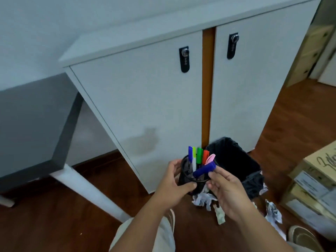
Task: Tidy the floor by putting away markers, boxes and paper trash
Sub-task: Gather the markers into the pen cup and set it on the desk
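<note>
Left hand grips mesh cup; right hand pinches blue marker.

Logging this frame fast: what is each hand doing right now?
Left hand: grips the black pen cup.
Right hand: pinches the blue marker.

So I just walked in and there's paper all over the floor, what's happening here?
A person is tidying up. Their left hand grips a black mesh pen cup already holding several markers, while the right hand feeds in a blue marker. Crumpled paper still lies on the floor beside the black-lined bin.
</note>
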The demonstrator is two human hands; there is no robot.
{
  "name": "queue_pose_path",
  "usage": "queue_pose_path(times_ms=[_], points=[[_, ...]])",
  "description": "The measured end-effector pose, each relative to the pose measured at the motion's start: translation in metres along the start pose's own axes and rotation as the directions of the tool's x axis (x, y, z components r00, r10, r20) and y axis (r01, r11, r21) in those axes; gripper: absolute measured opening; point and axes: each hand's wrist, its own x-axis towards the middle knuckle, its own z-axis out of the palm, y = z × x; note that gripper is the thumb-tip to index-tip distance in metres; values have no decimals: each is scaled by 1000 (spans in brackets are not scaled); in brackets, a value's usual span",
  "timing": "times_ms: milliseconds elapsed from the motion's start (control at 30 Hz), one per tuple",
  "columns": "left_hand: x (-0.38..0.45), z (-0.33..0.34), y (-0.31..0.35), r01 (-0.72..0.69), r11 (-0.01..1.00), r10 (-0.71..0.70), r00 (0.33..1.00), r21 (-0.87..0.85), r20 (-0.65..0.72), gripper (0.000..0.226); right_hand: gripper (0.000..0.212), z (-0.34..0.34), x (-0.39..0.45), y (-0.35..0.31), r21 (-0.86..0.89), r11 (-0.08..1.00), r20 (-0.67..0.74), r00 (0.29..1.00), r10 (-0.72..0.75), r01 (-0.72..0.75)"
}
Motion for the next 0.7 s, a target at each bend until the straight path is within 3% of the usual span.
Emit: queue_pose_path(times_ms=[167,367,533,700], points=[[-23,-29,48,-184,983,184,983,-8,-11,75,36,49,-31,-33,86,989,21,992,-124,122],[-49,-70,97,-360,931,358,932,-61,-50,73,58,115,-69,-65,126,957,69,960,-273,263],[-70,-111,131,-423,897,416,906,-127,-82,70,22,172,-92,-80,-50,897,99,896,-434,440],[-83,-162,155,-493,867,478,864,-74,-157,66,21,229,-91,-84,-198,811,126,834,-537,551]])
